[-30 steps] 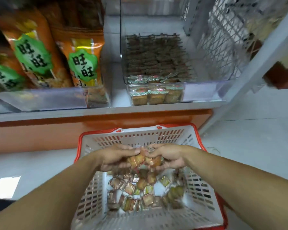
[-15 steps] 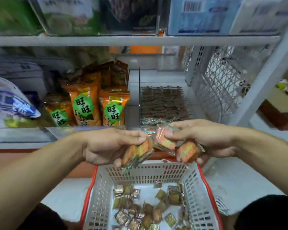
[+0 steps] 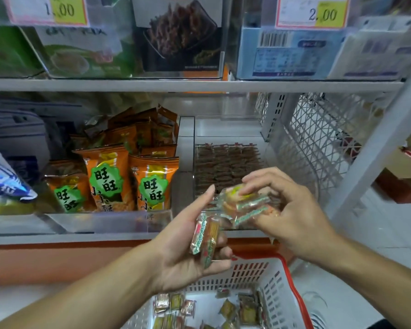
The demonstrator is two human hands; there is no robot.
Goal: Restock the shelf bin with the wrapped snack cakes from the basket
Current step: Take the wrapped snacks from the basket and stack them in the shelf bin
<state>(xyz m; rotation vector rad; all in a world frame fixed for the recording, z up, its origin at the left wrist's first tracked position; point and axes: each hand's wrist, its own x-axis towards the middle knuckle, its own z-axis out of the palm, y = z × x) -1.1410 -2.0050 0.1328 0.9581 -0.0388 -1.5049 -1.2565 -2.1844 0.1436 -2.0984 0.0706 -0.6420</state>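
Head view: both hands raised in front of the lower shelf (image 3: pixel 128 237), above the basket
Left hand (image 3: pixel 188 255): palm turned up, fingers curled around two wrapped snack cakes (image 3: pixel 205 233) that stand on edge side by side in the palm, thumb lifted clear
Right hand (image 3: pixel 292 217): fingers and thumb closed on a small bunch of wrapped cakes (image 3: pixel 244 205), held just right of and slightly above the left hand's pair, the wrappers almost touching
Shelf bin (image 3: pixel 226 167): clear plastic bin at the right end of the lower shelf, against the white wire side panel (image 3: pixel 323 143); rows of the same cakes fill its middle and back part, the front part hidden behind the hands
Basket (image 3: pixel 280 290): white with a red rim, on the floor below the shelf edge; loose wrapped cakes (image 3: pixel 228 309) scattered over its bottom
Left of the bin: orange snack bags (image 3: pixel 107 176) with green labels standing upright in the neighbouring clear bin
Far left edge of the shelf: a blue and white packet (image 3: pixel 3 181), partly cut off
Upper shelf: clear bins with boxed goods, and price tags reading 1.00 (image 3: pixel 62 10) and 2.00 (image 3: pixel 318 13)
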